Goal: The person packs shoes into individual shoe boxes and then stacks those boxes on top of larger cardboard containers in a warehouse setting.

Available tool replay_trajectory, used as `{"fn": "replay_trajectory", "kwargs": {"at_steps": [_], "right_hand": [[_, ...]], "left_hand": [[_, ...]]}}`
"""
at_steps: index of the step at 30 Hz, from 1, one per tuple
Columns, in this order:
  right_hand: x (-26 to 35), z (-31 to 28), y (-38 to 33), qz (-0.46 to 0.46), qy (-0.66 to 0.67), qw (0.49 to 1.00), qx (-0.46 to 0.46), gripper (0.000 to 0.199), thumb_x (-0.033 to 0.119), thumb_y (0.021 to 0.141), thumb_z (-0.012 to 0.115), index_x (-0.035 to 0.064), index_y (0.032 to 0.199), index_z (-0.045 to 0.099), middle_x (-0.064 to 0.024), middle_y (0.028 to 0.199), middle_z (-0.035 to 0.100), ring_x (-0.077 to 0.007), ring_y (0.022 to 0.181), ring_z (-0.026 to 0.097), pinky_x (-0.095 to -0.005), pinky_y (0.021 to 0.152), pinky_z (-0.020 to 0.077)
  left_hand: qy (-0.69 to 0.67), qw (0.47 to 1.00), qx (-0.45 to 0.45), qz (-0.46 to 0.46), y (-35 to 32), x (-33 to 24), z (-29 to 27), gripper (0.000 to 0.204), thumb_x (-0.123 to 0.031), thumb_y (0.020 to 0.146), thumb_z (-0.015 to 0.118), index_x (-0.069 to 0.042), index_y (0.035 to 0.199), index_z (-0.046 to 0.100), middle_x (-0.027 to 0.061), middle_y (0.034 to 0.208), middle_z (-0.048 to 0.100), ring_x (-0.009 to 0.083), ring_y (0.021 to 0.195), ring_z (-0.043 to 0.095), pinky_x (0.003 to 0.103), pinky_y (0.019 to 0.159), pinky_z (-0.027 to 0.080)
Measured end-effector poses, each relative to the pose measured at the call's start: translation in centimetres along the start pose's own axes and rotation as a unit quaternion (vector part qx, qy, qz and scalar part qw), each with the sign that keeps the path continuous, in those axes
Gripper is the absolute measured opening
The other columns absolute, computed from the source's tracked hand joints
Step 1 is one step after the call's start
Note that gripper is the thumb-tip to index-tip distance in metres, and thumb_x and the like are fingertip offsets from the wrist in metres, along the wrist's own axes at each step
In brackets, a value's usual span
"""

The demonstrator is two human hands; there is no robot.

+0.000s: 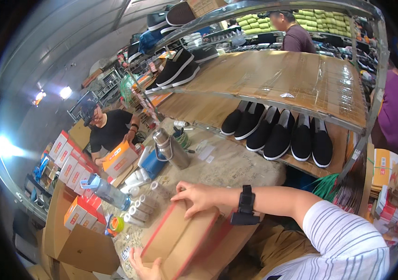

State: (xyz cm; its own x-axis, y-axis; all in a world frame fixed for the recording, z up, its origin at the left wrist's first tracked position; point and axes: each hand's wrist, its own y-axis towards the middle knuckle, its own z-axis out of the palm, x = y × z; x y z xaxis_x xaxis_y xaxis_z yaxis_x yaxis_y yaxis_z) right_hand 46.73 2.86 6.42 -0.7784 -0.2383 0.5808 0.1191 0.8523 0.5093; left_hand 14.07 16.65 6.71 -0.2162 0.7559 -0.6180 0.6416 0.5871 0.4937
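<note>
A brown cardboard shoebox (176,237) with red edges lies tilted on the worktable in front of me, its plain brown side up. My right hand (196,198) pinches the far edge, thumb over the brown side and fingers along the rim. At the near left corner, my left hand (145,267) grips the box, with thumb and fingers on either side of the edge. Part of that hand is cut off by the lower picture edge. More brown cardboard with a red edge (227,233) lies under my right wrist, which wears a black strap device.
White rolls (143,205), a tape roll (115,224), a water bottle (108,190) and a steel flask (171,149) stand left. Black slip-on shoes (278,133) line the lower shelf. A co-worker (111,130) handles an orange-white box (120,158). An open carton (89,249) stands lower left.
</note>
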Motion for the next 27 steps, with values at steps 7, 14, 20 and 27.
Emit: {"fn": "replay_trajectory", "kwargs": {"at_steps": [7, 14, 20, 27], "right_hand": [[3.3, 0.3, -2.5, 0.013, -0.048, 0.989, -0.139, 0.047, 0.022, 0.079, 0.074, 0.0088, 0.12, 0.055, -0.0123, 0.116, 0.044, -0.031, 0.103, 0.055, -0.0379, 0.087, 0.0478], [-2.8, -1.5, -7.7, 0.086, 0.084, 0.983, -0.14, 0.038, 0.036, 0.088, 0.064, 0.0121, 0.118, 0.059, -0.0115, 0.119, 0.049, -0.0266, 0.097, 0.061, -0.0366, 0.084, 0.05], [-8.7, -13.7, -19.5, 0.16, -0.32, 0.895, -0.265, 0.027, 0.031, 0.075, 0.071, 0.0129, 0.096, 0.068, -0.0114, 0.1, 0.06, -0.0312, 0.089, 0.061, -0.0417, 0.077, 0.0507], [-8.2, -21.1, -29.4, 0.548, -0.548, 0.578, -0.254, 0.057, 0.061, 0.073, 0.065, 0.0184, 0.11, 0.067, -0.0145, 0.106, 0.062, -0.0298, 0.107, 0.053, -0.0449, 0.091, 0.0315]], "left_hand": [[0.294, 0.954, -0.05, -0.018, 0.2, -5.9, 0.4, 0.069, -0.025, 0.069, 0.083, 0.0, 0.126, 0.053, 0.024, 0.129, 0.046, 0.0408, 0.118, 0.046, 0.048, 0.099, 0.041], [0.455, 0.877, 0.151, 0.02, 1.2, -7.1, 2.5, 0.056, -0.041, 0.089, 0.059, -0.008, 0.133, 0.051, 0.0213, 0.141, 0.042, 0.0392, 0.128, 0.041, 0.053, 0.105, 0.033], [0.398, 0.903, 0.156, -0.044, -0.3, -4.0, 6.3, 0.061, -0.051, 0.093, 0.045, -0.02, 0.145, 0.038, 0.0218, 0.141, 0.043, 0.0398, 0.133, 0.034, 0.063, 0.106, 0.022], [0.395, 0.906, 0.151, -0.016, 0.2, -5.5, 6.6, 0.061, -0.055, 0.094, 0.042, -0.019, 0.143, 0.041, 0.0187, 0.138, 0.047, 0.036, 0.13, 0.039, 0.059, 0.106, 0.026]]}}
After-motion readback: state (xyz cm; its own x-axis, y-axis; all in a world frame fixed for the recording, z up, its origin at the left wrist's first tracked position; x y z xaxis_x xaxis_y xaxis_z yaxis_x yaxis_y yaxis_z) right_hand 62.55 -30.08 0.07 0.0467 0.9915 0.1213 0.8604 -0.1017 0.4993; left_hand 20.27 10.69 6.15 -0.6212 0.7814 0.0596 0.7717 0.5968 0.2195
